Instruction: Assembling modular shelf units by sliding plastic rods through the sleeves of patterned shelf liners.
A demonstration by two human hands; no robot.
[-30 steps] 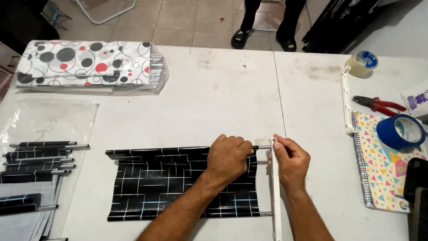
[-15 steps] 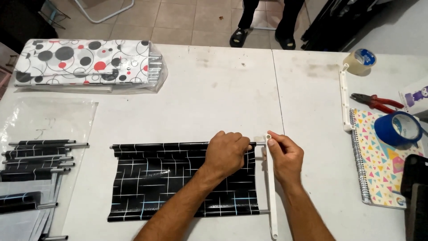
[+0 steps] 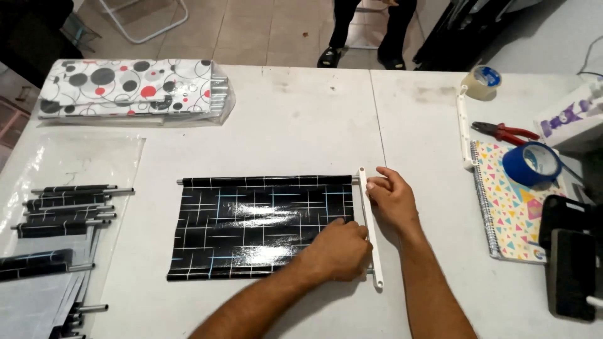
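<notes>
A glossy black sheet with a white and blue line pattern (image 3: 251, 220) lies flat on the white table (image 3: 295, 132), thin metal rods along its top and bottom edges. A white plastic bar (image 3: 369, 226) runs down its right edge. My left hand (image 3: 339, 251) presses on the sheet's lower right corner against the bar, fingers curled. My right hand (image 3: 392, 198) pinches the bar's upper end, at the top rod's end.
Rolled black sheets on rods (image 3: 63, 207) lie on clear plastic at left. A bagged stack of circle-patterned sheets (image 3: 132, 91) sits far left. At right: another white bar (image 3: 463, 125), red pliers (image 3: 502, 132), blue tape roll (image 3: 531, 164), patterned notebook (image 3: 509, 213), beige tape roll (image 3: 480, 81), black devices (image 3: 568, 263). A person's legs (image 3: 370, 31) stand beyond the table.
My left hand has slid from the sheet's upper right corner down to its lower right corner. My right hand stays at the bar's top end.
</notes>
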